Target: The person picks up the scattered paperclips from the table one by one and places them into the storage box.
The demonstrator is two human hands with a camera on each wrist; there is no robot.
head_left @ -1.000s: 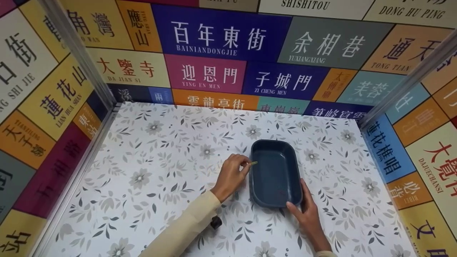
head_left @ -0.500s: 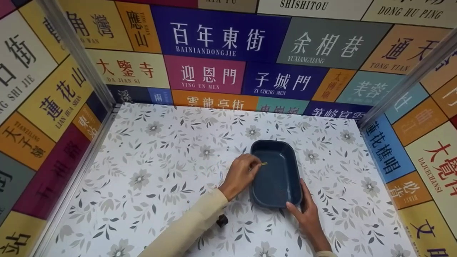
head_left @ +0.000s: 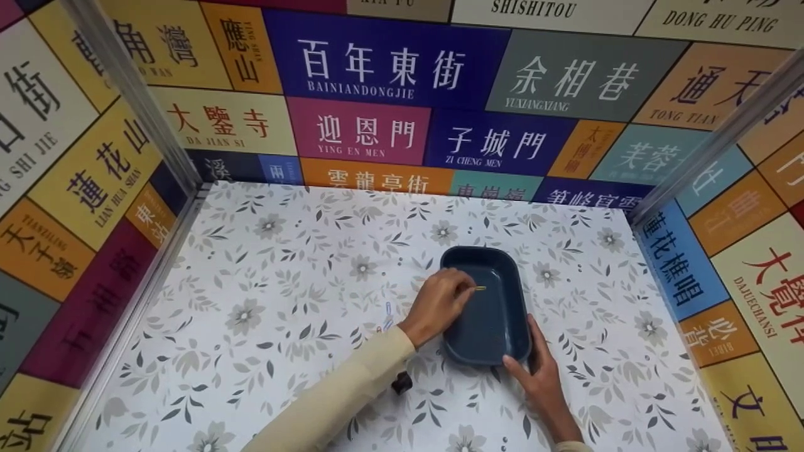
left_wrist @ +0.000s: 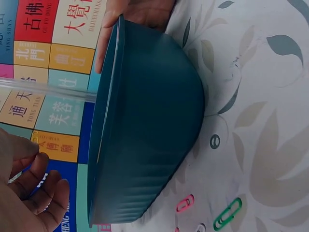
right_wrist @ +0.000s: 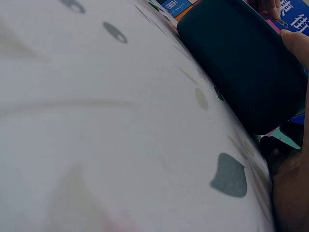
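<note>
the left hand [head_left: 443,304] has a yellow paper clip [head_left: 480,288] pinched between thumb and fingertips, over the dark blue tray [head_left: 490,326] and above the level of its rim; the clip's free end points to the right; the right hand [head_left: 534,376] is grasping the tray at its near right corner, thumb on the rim and fingers along the outer wall; the tray sits upright on the tablecloth [head_left: 301,251], white with grey leaves and flowers; beside it i can make out a pink paper clip [left_wrist: 185,203] near a green paper clip [left_wrist: 228,214], and a blue paper clip [head_left: 388,307] by the left wrist; coloured sign panels [head_left: 377,69] line the walls around us
</note>
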